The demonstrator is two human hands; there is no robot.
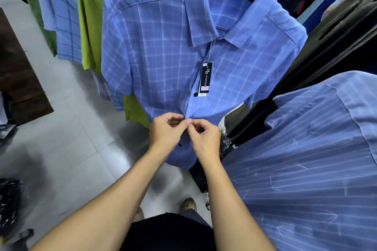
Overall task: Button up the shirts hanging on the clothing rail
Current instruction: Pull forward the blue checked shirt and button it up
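Observation:
A blue checked short-sleeved shirt (167, 51) hangs in front of me on a black hanger, with a black swing tag (206, 78) dangling down its placket. One dark button (195, 94) shows beside the tag and another (180, 145) lower, just below my hands. My left hand (166, 133) and my right hand (205, 138) meet at the placket in the lower half of the shirt. Both pinch the cloth with thumb and fingertips, which touch one another. The button between them is hidden by my fingers.
A blue striped shirt (306, 169) hangs close at the right. Behind the checked shirt hang a lime green shirt (95, 16), another blue checked one (63, 22) and a green one. Dark garments fill the upper right. Grey tiled floor (67, 149) lies at the left, with a dark wooden top (18, 71).

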